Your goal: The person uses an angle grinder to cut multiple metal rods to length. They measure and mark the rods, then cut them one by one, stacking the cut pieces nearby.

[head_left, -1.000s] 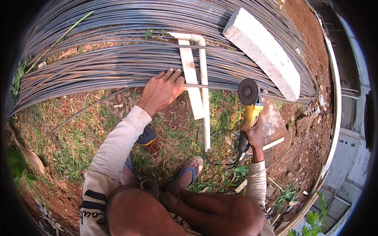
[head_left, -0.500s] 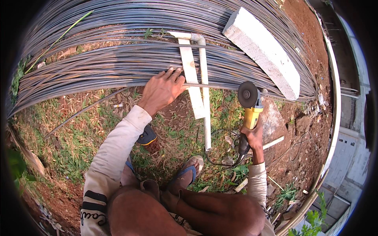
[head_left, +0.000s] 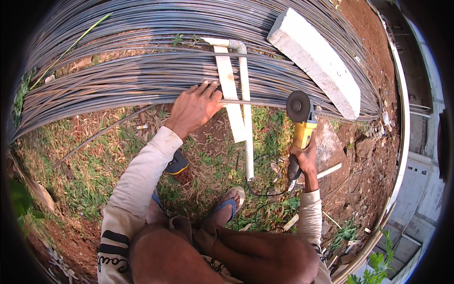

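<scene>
My left hand point(head_left: 197, 105) lies with fingers stretched out on the near edge of a thick bundle of steel rods point(head_left: 156, 80), its thumb against the rod nearest me. My right hand point(head_left: 304, 155) is wrapped round a yellow and black angle grinder point(head_left: 301, 135). The grinder points away from me, and its dark round disc point(head_left: 298, 107) sits at the near edge of the rods. I cannot tell whether the disc touches them. A flat pale strip point(head_left: 230, 90) and a bent white pipe point(head_left: 245, 94) cross the rods between my hands.
A long white block point(head_left: 314, 64) rests on the rods at the far right. A dark tool part with yellow trim point(head_left: 178, 164) lies by my left forearm. The grinder's cord point(head_left: 265, 194) runs over the grass near my sandalled foot point(head_left: 222, 208). A curved pale edge point(head_left: 403, 118) borders the soil at right.
The grinder and my right hand have shifted slightly; the disc is a little higher and the tool has turned a bit. My left hand has stayed in place.
</scene>
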`<state>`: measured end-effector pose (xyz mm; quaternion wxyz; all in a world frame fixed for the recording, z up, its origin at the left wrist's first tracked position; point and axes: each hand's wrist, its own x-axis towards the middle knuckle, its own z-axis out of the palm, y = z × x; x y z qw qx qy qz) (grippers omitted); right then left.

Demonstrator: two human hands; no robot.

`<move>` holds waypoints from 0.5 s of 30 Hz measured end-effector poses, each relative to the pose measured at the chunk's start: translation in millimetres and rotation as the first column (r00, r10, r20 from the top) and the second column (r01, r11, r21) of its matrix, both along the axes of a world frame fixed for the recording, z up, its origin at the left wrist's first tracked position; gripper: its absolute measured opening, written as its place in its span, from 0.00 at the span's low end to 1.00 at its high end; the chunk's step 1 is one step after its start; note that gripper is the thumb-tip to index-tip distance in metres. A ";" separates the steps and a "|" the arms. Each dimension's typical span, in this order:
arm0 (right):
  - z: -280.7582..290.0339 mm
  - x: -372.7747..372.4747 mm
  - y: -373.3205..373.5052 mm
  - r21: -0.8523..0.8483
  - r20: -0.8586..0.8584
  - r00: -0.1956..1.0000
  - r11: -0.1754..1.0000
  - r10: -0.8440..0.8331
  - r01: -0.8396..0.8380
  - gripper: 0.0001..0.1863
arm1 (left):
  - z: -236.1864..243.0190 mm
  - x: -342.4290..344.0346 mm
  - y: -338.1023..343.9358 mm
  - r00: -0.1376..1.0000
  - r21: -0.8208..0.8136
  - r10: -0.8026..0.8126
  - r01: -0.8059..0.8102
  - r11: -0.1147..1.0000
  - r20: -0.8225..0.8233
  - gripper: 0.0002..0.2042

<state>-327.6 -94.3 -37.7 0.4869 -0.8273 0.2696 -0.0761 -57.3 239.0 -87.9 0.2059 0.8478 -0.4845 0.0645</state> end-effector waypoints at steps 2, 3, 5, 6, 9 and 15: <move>4.9 -4.7 7.2 -0.069 -0.065 0.996 0.996 -0.053 0.049 0.37 | -0.3 0.2 -0.1 1.000 0.009 0.001 -0.001 1.000 -0.002 0.19; 8.1 -7.3 10.5 -0.037 -0.092 0.993 0.997 -0.072 0.069 0.36 | -0.5 0.2 -0.4 1.000 0.014 0.000 0.000 1.000 -0.004 0.19; 13.0 -10.8 16.4 0.024 -0.144 0.984 0.993 -0.108 0.112 0.36 | -1.2 0.0 -0.7 1.000 0.016 0.005 -0.005 1.000 -0.014 0.20; 14.0 -11.0 18.3 0.008 -0.143 0.983 0.993 -0.112 0.114 0.35 | -1.7 -0.2 -0.9 1.000 0.010 0.008 -0.007 1.000 -0.018 0.20; 14.3 -8.6 19.9 -0.011 -0.134 0.985 0.994 -0.106 0.105 0.35 | -3.3 -0.3 -0.5 1.000 0.012 0.010 -0.010 1.000 0.000 0.20; 9.0 9.2 9.3 -0.007 -0.133 0.987 0.995 -0.095 0.095 0.34 | -4.8 -0.4 -1.2 1.000 0.029 0.009 -0.010 1.000 0.010 0.20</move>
